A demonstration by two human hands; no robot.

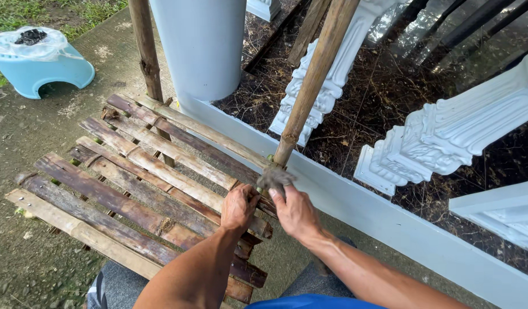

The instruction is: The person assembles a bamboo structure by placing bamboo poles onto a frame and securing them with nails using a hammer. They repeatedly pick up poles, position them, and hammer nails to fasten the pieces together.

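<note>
My left hand (238, 206) and my right hand (295, 212) meet at the near right corner of a platform of split bamboo slats (132, 189). Both sets of fingers close on a grey, frayed binding (274, 177) wrapped where an upright bamboo pole (309, 80) meets the slats. A bit of green cord shows at the foot of that pole. My forearms reach in from the bottom edge.
A second bamboo pole (145, 51) rises at the platform's far side beside a round white column (201, 46). White ornate balusters (447, 131) stand on a dark glossy floor behind a white curb (378, 212). A pale blue plastic stool (38, 60) sits on concrete, top left.
</note>
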